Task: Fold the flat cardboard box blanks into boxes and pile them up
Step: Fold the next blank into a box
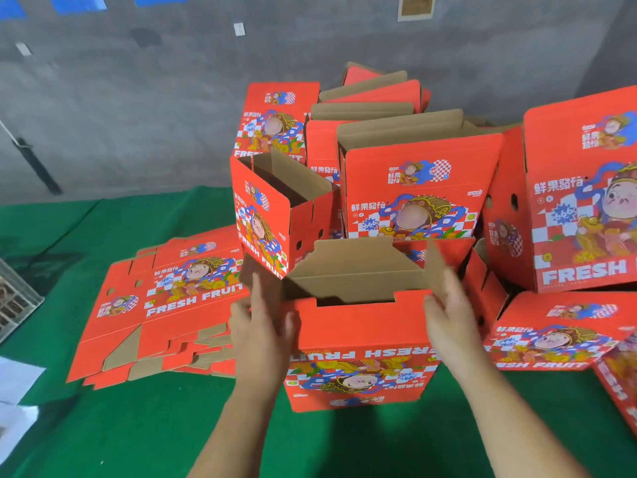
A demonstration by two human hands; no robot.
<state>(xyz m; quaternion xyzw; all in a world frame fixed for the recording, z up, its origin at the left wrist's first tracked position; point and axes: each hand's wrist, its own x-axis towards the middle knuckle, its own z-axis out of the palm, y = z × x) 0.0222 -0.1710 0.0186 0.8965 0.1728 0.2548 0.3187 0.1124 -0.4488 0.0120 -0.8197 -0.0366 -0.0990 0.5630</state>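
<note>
Here I hold a half-formed red box (pixel 362 346) upright on the green table cover (pixel 138 426), its printed face toward me. My left hand (pixel 258 326) lies flat-fingered against the left end flap (pixel 262 288); my right hand (pixel 448 315) does the same, fingers straight, on the right flap (pixel 436 270). The stack of flat blanks (pixel 162 305) lies to the left, the pile of folded boxes (pixel 413 184) just behind

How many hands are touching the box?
2. The left hand presses the left side flap of the box; the right hand presses the right flap.
</note>
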